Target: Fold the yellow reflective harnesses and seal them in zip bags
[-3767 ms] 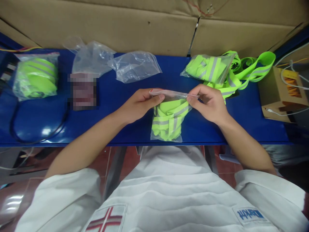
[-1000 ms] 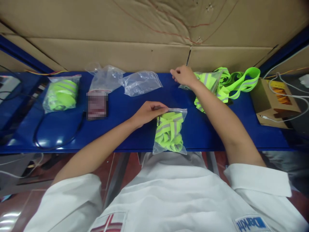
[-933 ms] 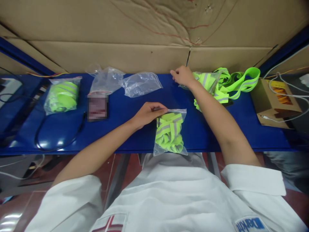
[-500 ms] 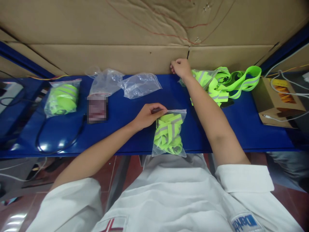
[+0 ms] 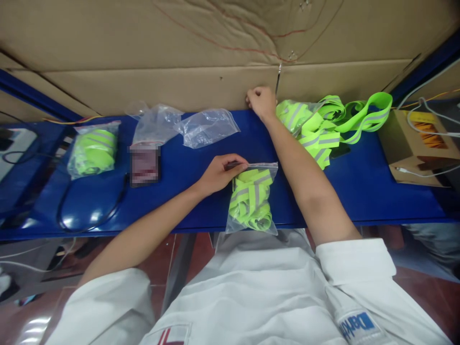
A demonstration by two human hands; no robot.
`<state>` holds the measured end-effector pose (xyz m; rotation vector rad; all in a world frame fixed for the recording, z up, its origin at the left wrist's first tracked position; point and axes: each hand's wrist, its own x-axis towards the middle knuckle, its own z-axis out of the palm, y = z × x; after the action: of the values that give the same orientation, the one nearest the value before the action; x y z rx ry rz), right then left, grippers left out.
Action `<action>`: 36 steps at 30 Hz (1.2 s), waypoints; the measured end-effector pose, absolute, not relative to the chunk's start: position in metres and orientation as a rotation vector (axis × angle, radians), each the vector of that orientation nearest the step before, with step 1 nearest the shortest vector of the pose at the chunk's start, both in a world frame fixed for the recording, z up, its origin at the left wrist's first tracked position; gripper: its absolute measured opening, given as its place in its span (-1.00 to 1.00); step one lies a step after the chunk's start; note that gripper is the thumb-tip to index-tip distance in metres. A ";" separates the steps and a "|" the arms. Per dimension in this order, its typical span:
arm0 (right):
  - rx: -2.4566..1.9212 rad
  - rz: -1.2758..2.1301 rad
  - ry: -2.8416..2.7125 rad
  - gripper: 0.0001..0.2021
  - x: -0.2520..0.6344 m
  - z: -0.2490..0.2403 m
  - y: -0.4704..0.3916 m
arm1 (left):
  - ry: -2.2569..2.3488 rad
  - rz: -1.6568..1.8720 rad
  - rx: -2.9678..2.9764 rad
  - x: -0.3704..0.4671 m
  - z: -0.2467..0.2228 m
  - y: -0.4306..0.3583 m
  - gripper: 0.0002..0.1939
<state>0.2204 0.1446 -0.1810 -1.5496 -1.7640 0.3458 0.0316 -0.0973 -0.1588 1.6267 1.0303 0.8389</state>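
My left hand (image 5: 223, 172) pinches the top edge of a clear zip bag (image 5: 230, 221) between thumb and fingers. Inside it lies a bundled neon-green reflective strap (image 5: 252, 196) with grey stripes; the bag's lower end reaches over the table's front edge. My right hand (image 5: 263, 102) is stretched to the back of the table by the cardboard wall, its fingers curled in. Whether anything is in those fingers is hidden. Just right of that wrist is a loose pile of green reflective straps (image 5: 318, 134), partly covered by clear plastic.
Another filled zip bag (image 5: 94, 148) lies at the left. Two clear plastic bags (image 5: 209, 127) (image 5: 158, 122) lie at the back, near a blurred-out dark item (image 5: 144, 165). A black cable (image 5: 61, 206) loops at left. A cardboard box (image 5: 413, 148) with white cables stands at right.
My right hand has shifted slightly left along the cardboard wall, away from the strap pile, uncovering more of it. My left hand still pinches the zip bag in the same place.
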 end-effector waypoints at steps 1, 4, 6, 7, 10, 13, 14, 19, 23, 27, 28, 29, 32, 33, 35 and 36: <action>-1.586 0.335 -1.786 -0.60 0.218 -0.179 0.137 | 1.034 0.836 1.628 0.032 -0.158 -0.097 -0.61; -1.710 0.283 -1.886 -0.73 0.213 -0.171 0.116 | 1.040 0.837 1.625 0.032 -0.158 -0.097 -0.60; -1.749 0.270 -1.916 -0.75 0.212 -0.166 0.109 | 1.042 0.841 1.629 0.032 -0.157 -0.097 -0.60; -1.751 0.280 -1.916 -0.74 0.212 -0.164 0.108 | 1.044 0.839 1.632 0.032 -0.157 -0.097 -0.60; -1.727 0.330 -1.903 -0.73 0.215 -0.163 0.110 | 1.059 0.828 1.634 0.032 -0.156 -0.097 -0.59; -1.722 0.336 -1.877 -0.75 0.216 -0.165 0.114 | 1.071 0.814 1.626 0.032 -0.156 -0.097 -0.57; -1.726 0.329 -1.874 -0.76 0.216 -0.166 0.115 | 1.074 0.809 1.627 0.032 -0.156 -0.097 -0.56; -1.757 0.337 -1.855 -0.75 0.214 -0.166 0.114 | 1.087 0.802 1.633 0.031 -0.157 -0.097 -0.54; -1.746 0.352 -1.817 -0.76 0.213 -0.164 0.113 | 1.092 0.776 1.629 0.031 -0.154 -0.097 -0.53; -1.724 0.374 -1.792 -0.73 0.217 -0.164 0.116 | 1.086 0.748 1.587 0.030 -0.153 -0.096 -0.52; -1.714 0.384 -1.784 -0.73 0.218 -0.165 0.117 | 1.082 0.739 1.568 0.030 -0.153 -0.096 -0.52; -1.702 0.395 -1.777 -0.73 0.219 -0.165 0.118 | 1.080 0.734 1.548 0.029 -0.152 -0.096 -0.53; -1.675 0.423 -1.771 -0.73 0.221 -0.165 0.122 | 1.081 0.750 1.484 0.030 -0.151 -0.096 -0.57; -1.673 0.425 -1.771 -0.72 0.221 -0.166 0.122 | 1.078 0.761 1.463 0.030 -0.150 -0.097 -0.59; -1.672 0.416 -1.773 -0.70 0.222 -0.167 0.124 | 1.066 0.777 1.432 0.031 -0.148 -0.097 -0.64; -1.653 0.412 -1.784 -0.70 0.223 -0.168 0.125 | 1.062 0.780 1.423 0.031 -0.148 -0.097 -0.66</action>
<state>0.2231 0.1249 -0.1675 -1.6530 -1.7837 0.4121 0.0312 -0.0970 -0.1476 1.4230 1.0619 0.7803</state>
